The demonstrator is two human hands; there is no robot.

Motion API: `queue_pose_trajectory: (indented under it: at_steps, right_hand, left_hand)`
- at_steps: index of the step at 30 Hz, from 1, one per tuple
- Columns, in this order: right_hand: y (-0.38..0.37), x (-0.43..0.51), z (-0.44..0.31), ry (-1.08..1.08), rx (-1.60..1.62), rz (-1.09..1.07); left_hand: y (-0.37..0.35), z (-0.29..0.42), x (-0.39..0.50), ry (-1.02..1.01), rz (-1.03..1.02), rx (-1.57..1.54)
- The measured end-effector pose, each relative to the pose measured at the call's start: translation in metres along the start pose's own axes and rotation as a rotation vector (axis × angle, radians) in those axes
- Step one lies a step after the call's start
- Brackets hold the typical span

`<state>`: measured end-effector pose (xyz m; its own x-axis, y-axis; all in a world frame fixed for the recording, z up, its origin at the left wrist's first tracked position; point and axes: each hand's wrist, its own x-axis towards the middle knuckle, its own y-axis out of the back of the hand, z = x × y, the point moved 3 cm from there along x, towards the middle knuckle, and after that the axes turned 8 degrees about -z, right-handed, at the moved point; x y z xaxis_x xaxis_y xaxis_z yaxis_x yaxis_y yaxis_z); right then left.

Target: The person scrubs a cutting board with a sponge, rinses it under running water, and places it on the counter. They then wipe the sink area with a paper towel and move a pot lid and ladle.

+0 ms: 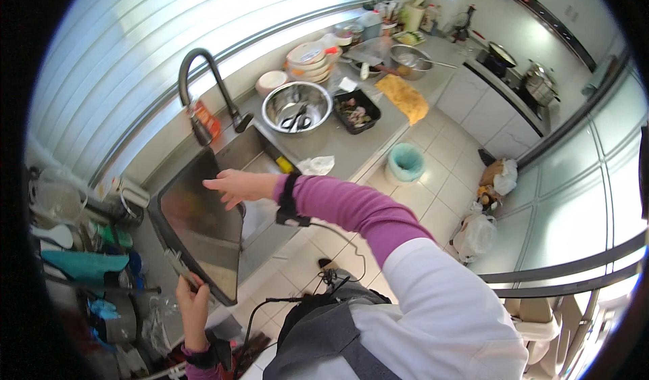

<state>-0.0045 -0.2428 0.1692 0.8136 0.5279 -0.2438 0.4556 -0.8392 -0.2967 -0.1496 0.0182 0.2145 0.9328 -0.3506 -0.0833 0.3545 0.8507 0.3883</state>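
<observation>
A rectangular metal-faced board with a dark rim (pixel 197 238), probably a cutting board, stands tilted over the sink (pixel 263 162). My right hand (pixel 241 185) reaches across the front of its face, fingers spread and holding nothing. Whether its fingertips touch the board cannot be told. My left hand (pixel 195 296) is by the board's lower left edge, closed around a small greyish metal tool (pixel 177 266) that is too blurred to name. Above the board hangs the spout of a dark gooseneck faucet (pixel 200 131). A yellow item (pixel 284 164) lies at the sink's right rim.
Right of the sink are a steel bowl (pixel 274 99) holding black-handled scissors (pixel 299 121), a black tray of food pieces (pixel 367 119) and a yellow cloth (pixel 400 96). A lined bin (pixel 404 164) stands on the floor. Utensils and a teal item (pixel 83 262) crowd the left counter.
</observation>
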Motion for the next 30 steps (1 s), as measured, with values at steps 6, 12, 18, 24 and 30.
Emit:
queue_pose_trajectory:
  at_steps: [6, 12, 18, 24, 30]
  right_hand:
    - [0.012, 0.012, -0.010, 0.006, 0.368, -0.040]
    - [0.031, -0.001, 0.010, -0.076, 0.253, 0.273]
    - [0.022, -0.058, -0.009, 0.011, 0.286, 0.433]
    - [0.033, -0.140, -0.022, 0.179, 0.358, 0.597]
    - [0.082, -0.244, -0.013, 0.337, 0.474, 0.661]
  left_hand:
    - [0.001, 0.014, -0.005, -0.008, -0.099, 0.256]
    - [-0.007, 0.026, -0.004, -0.226, -0.255, 0.495]
    - [-0.011, 0.030, -0.007, -0.247, -0.388, 0.535]
    - [-0.027, 0.091, -0.008, -0.421, -0.469, 0.630]
    - [-0.089, 0.168, 0.013, -0.669, -0.571, 0.833]
